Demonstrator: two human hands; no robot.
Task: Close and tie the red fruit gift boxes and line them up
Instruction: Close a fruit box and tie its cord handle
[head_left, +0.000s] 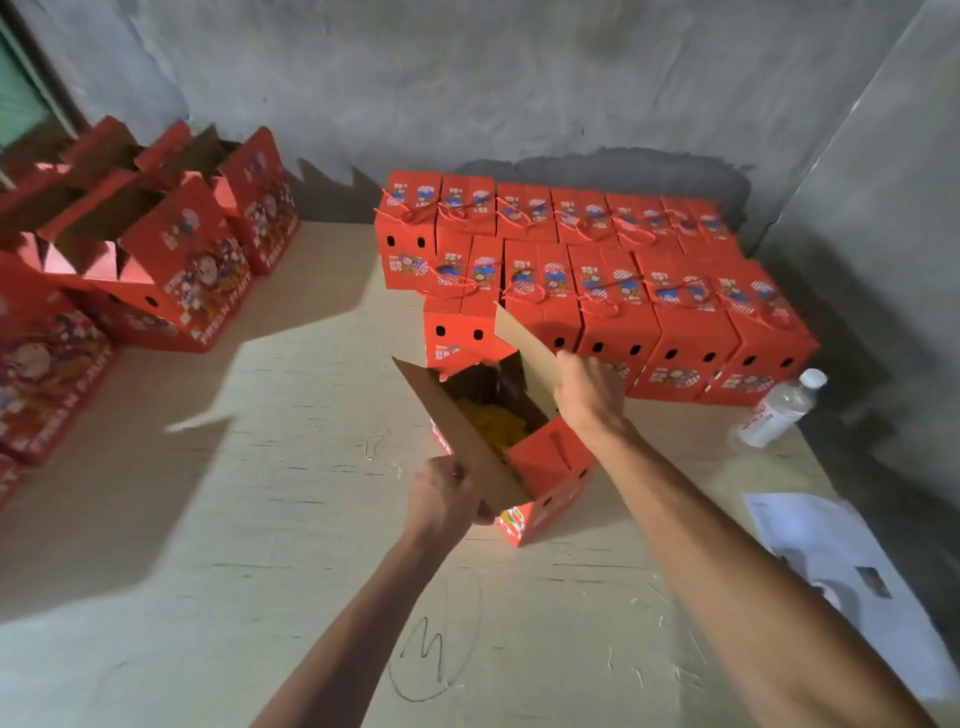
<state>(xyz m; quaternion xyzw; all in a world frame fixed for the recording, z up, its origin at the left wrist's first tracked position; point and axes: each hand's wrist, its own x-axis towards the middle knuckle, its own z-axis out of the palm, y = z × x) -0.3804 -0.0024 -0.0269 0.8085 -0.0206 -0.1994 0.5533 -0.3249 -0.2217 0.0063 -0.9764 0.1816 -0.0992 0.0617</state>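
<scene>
One open red box (540, 462) at table (260, 467) centre, yellow filling inside. Left hand (447, 499) clamped on near flap; right hand (587, 389) grips far flap. Eleven tied boxes (613, 291) behind: two rows. One water bottle (779, 410) right. Open boxes (156, 249) left, count unclear.

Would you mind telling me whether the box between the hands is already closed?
No, the box is open: the left hand and right hand each hold a raised flap.
</scene>
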